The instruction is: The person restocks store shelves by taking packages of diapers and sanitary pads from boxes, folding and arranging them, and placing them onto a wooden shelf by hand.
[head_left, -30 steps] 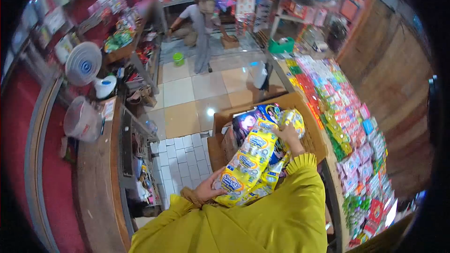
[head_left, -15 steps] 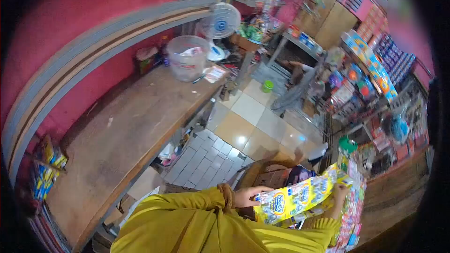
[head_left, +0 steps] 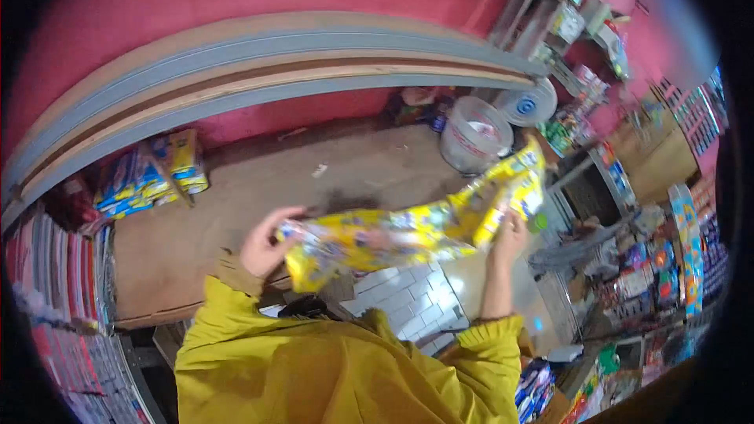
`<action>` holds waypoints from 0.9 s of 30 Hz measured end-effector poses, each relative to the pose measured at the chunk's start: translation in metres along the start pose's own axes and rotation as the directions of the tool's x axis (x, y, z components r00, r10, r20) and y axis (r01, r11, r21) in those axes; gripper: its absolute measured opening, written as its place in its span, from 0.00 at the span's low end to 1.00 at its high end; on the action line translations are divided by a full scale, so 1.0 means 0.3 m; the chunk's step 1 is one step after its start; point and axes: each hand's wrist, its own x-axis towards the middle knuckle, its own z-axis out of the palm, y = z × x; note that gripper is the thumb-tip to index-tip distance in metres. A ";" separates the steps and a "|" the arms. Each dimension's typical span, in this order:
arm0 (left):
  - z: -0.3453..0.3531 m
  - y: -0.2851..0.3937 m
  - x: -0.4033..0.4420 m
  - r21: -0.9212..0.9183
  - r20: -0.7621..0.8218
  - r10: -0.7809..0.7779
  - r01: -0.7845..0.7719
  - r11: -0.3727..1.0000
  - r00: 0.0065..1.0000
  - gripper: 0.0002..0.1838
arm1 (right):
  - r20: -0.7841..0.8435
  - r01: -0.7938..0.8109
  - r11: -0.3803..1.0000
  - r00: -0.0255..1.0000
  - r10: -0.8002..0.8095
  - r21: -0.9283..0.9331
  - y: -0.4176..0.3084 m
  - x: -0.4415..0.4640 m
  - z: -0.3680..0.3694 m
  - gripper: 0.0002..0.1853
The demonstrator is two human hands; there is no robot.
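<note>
A long strip of shiny yellow packets [head_left: 393, 237] stretches between my hands, in front of my body and partly over the wooden counter [head_left: 259, 188]. My left hand [head_left: 267, 245] grips its left end, with the thumb on the near side. Farther to the right, my right hand [head_left: 506, 239] is closed on the strip near its other end. Beyond the right hand, the loose end folds upward. The print is blurred by motion.
A clear plastic tub [head_left: 475, 135] and a white fan [head_left: 530, 102] stand at the counter's far end. Blue and yellow packs [head_left: 153, 173] lie at its left end. Stacked books or papers [head_left: 63, 267] fill the left edge. Crowded goods [head_left: 636, 275] line the right.
The view has swung left toward the counter. My hands have brought the yellow strip from the goods at lower right to the counter's front, and they are now farther apart.
</note>
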 end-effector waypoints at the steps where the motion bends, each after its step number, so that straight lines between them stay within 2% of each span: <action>1: -0.094 0.035 -0.008 0.201 -0.043 0.008 0.001 0.980 0.999 0.20 | 0.102 -0.136 0.960 0.988 0.114 0.245 -0.025 -0.031 0.141 0.06; 2: -0.181 0.088 -0.013 0.393 -0.081 0.019 0.014 0.919 0.996 0.19 | 0.207 -0.307 0.840 0.949 0.237 0.447 -0.106 -0.086 0.267 0.06; 4: -0.327 0.144 -0.043 0.652 -0.095 0.111 -0.022 0.758 0.989 0.20 | 0.257 -0.407 0.742 0.913 0.316 0.532 -0.106 -0.185 0.452 0.07; 5: -0.384 0.155 -0.061 0.707 -0.154 0.051 0.074 0.704 0.987 0.20 | 0.391 -0.531 0.636 0.846 0.363 0.559 -0.110 -0.256 0.507 0.09; 6: -0.437 0.163 -0.078 0.750 -0.216 -0.005 0.169 0.640 0.976 0.21 | 0.448 -0.603 0.625 0.794 0.411 0.495 -0.004 -0.328 0.583 0.13; 7: -0.486 0.164 -0.101 0.782 -0.277 -0.059 0.261 0.566 0.959 0.21 | 0.580 -0.697 0.572 0.701 0.415 0.433 0.036 -0.413 0.623 0.18; 9: -0.581 0.095 -0.159 0.802 -0.331 -0.109 0.340 0.491 0.937 0.23 | 0.741 -0.906 0.417 0.331 0.584 0.076 0.127 -0.552 0.632 0.22; 12: -0.728 -0.109 -0.300 0.766 -0.435 -0.211 0.483 0.424 0.875 0.28 | 0.849 -0.964 0.251 0.063 0.525 -0.084 0.180 -0.635 0.562 0.25; 13: -0.738 -0.168 -0.348 0.743 -0.467 -0.252 0.531 0.407 0.848 0.29 | 0.858 -0.947 0.288 0.025 0.513 -0.145 0.171 -0.618 0.540 0.24; 16: -0.620 -0.231 -0.407 0.923 -0.375 0.024 0.371 0.107 0.927 0.35 | 0.914 -0.938 0.331 0.042 0.405 -0.104 0.281 -0.510 0.491 0.23; 17: -0.586 -0.294 -0.418 0.900 -0.431 -0.046 0.433 0.049 0.901 0.37 | 0.906 -0.922 0.385 0.120 0.407 -0.051 0.373 -0.462 0.488 0.24; 18: -0.508 -0.285 -0.394 0.913 -0.408 -0.020 0.407 -0.033 0.913 0.38 | 0.893 -0.900 0.435 0.200 0.402 0.005 0.462 -0.418 0.487 0.24; 19: -0.422 -0.279 -0.348 0.919 -0.379 0.009 0.378 -0.114 0.925 0.39 | 0.848 -0.861 0.509 0.258 0.463 -0.016 0.472 -0.361 0.484 0.24; 20: -0.375 -0.307 -0.312 0.919 -0.392 -0.049 0.389 -0.066 0.919 0.39 | 0.794 -0.814 0.579 0.323 0.515 -0.044 0.468 -0.304 0.496 0.23; 22: -0.305 -0.400 -0.239 0.899 -0.404 -0.207 0.428 0.087 0.891 0.40 | 0.828 -0.660 0.743 0.353 0.437 -0.111 0.532 -0.237 0.535 0.23; 23: -0.263 -0.465 -0.198 0.919 -0.348 -0.158 0.370 0.137 0.924 0.41 | 0.844 -0.565 0.813 0.363 0.395 -0.137 0.573 -0.218 0.553 0.23; 24: -0.215 -0.536 -0.156 0.900 -0.326 -0.124 0.348 0.262 0.937 0.42 | 0.863 -0.518 0.844 0.354 0.360 -0.139 0.631 -0.222 0.578 0.24; 25: -0.137 -0.505 -0.088 0.898 -0.300 -0.140 0.329 0.291 0.944 0.43 | 0.882 -0.472 0.871 0.342 0.325 -0.138 0.698 -0.242 0.613 0.25; 26: -0.084 -0.522 -0.042 0.899 -0.318 -0.176 0.355 0.256 0.932 0.44 | 0.899 -0.425 0.895 0.329 0.291 -0.134 0.731 -0.260 0.638 0.26; 27: -0.039 -0.549 -0.002 0.876 -0.342 -0.218 0.395 0.278 0.914 0.44 | 0.889 -0.481 0.857 0.291 0.353 -0.183 0.705 -0.266 0.653 0.26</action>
